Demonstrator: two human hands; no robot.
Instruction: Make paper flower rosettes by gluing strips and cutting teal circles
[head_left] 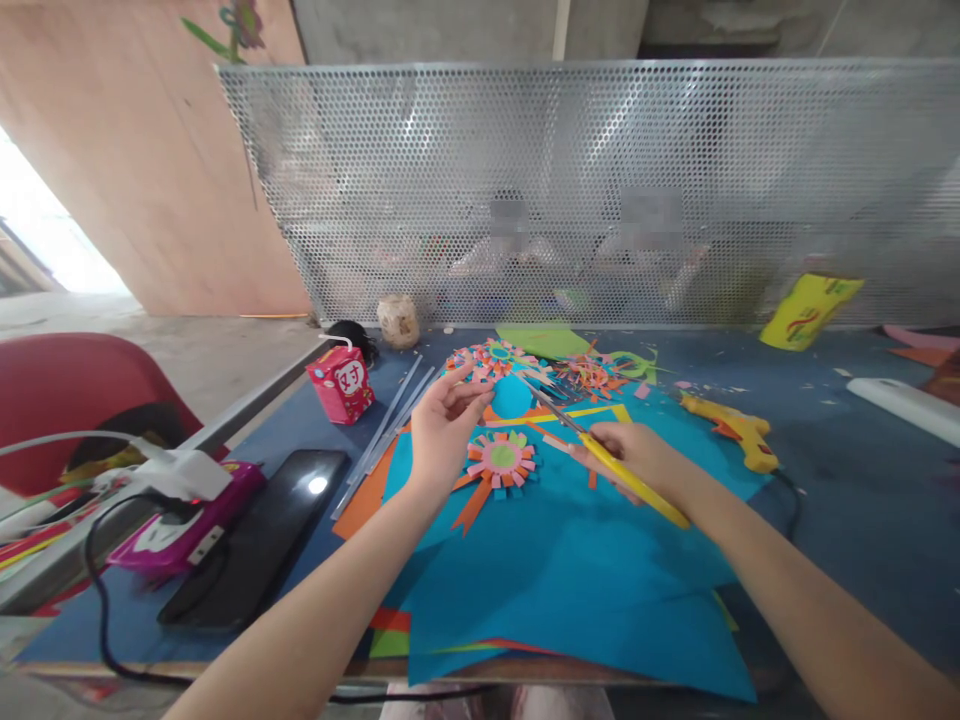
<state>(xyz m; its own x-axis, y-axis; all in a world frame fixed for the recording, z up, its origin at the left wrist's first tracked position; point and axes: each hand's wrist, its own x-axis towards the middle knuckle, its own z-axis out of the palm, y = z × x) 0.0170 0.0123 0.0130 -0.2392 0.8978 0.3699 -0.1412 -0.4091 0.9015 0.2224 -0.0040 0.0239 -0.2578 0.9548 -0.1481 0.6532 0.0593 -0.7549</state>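
Observation:
My right hand [637, 455] is closed round yellow-handled scissors [600, 450], whose blades point up and left over the paper. My left hand [444, 420] is raised above the table with its fingers loosely curled and apart; nothing shows in it. Between the hands lies a paper flower [501, 460] with a green centre, pink disc and coloured petals, on large blue paper sheets [570, 580]. More paper flowers and cut scraps [525, 365] lie further back.
A yellow glue gun [731, 430] lies to the right. On the left are a red drink carton [341, 385], grey sticks [390, 420], a black phone [259, 535] and a pink power strip [180, 525]. A perforated metal screen [600, 190] closes the back; people sit behind it.

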